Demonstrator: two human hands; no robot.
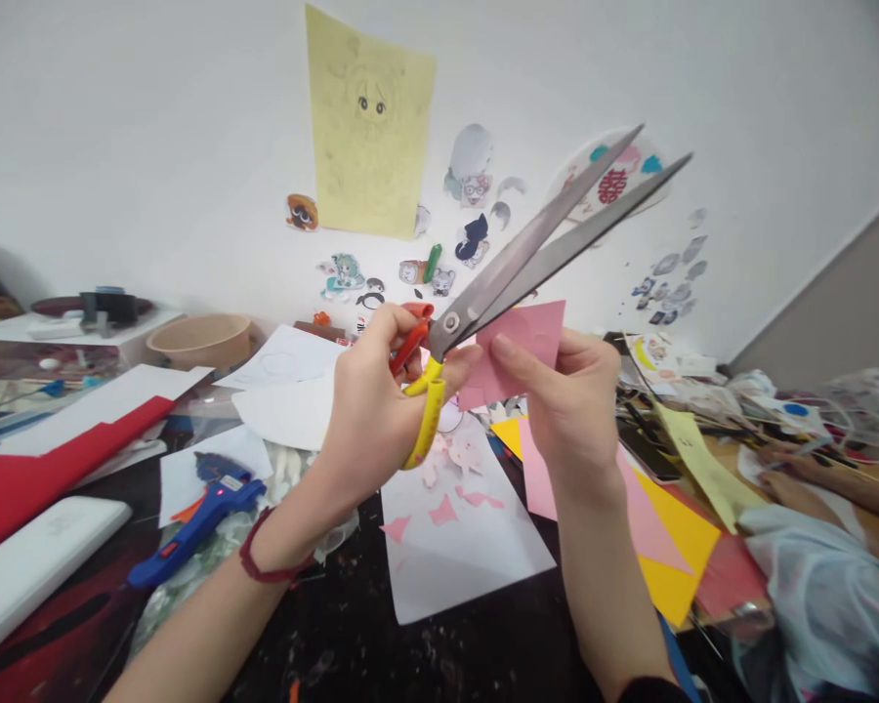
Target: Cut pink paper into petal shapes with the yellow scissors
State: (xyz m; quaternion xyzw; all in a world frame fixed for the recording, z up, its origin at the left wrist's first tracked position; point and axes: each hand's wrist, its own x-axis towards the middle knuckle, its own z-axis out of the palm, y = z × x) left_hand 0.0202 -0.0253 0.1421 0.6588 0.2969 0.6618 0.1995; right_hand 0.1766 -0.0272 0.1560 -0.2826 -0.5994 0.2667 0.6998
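My left hand [377,410] is closed around the red and yellow handles of a large pair of scissors [498,278]. The long blades are slightly parted and point up and to the right. In my right hand [571,391] a square of pink paper [538,327] is pinched under the thumb, close behind the blades. The tips of my left fingers come near the paper's left edge; whether they touch it I cannot tell. Below both hands, small pink paper scraps [443,510] lie on a white sheet [476,576].
A blue glue gun [197,532] lies on the left of the black table [322,635]. Pink [651,517] and yellow sheets [678,591] are stacked at right. Another person's hand [798,488] is at far right. Stickers and a yellow drawing [370,166] cover the wall.
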